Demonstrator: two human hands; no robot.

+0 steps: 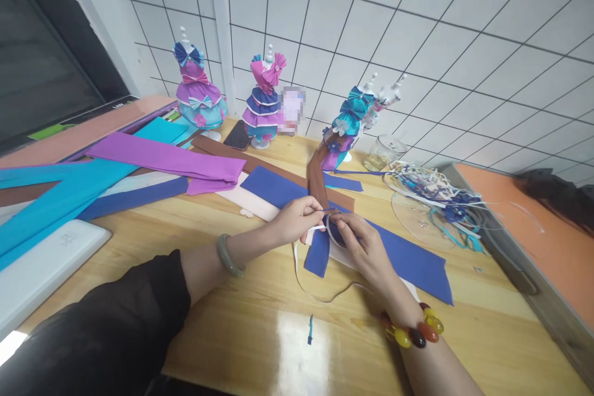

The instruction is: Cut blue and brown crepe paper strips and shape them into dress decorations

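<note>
Above the middle of the table, my left hand (297,221) pinches the end of a narrow strip. My right hand (364,241), close beside it, is closed with its fingertips on the same thin strips. A narrow white strip (297,267) loops down from between the hands onto the wood. Something thin and dark bluish stretches between the fingertips, too small to make out fully. Beneath the hands lie a wide blue strip (415,260) and a short blue piece (318,255). A brown strip (317,174) runs from the hands back toward a dressed figure.
Three dressed doll forms in view are a purple one (195,90), a ruffled one (263,102) and a teal one (355,108). Purple strips (171,158) lie left, near a white box-like device (60,266). Right are a glass jar (384,151) and tangled scraps (431,189).
</note>
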